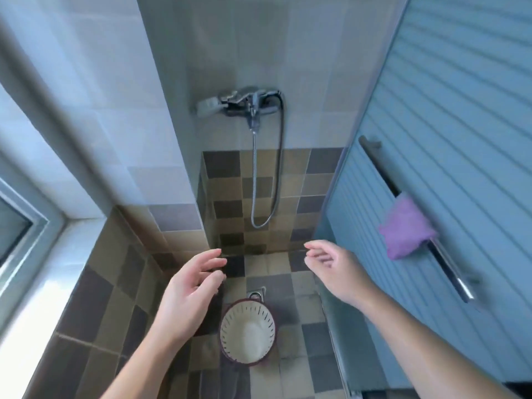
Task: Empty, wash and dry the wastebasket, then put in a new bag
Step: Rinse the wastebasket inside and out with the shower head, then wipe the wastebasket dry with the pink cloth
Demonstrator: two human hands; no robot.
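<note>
A small round wastebasket (247,332), white inside with slotted walls and a dark red rim, stands upright and empty on the tiled shower floor. My left hand (190,295) hovers above and to the left of it, fingers apart, holding nothing. My right hand (334,269) is raised further right, also empty with loosely spread fingers. Neither hand touches the basket. On the far wall above hangs a chrome shower mixer tap (247,105) with a hose (267,197) looping down.
A floor drain (256,293) lies just behind the basket. A purple cloth (406,228) hangs over a metal bar (449,272) on the blue ribbed door at right. A window frame (26,226) and a tiled ledge are at left.
</note>
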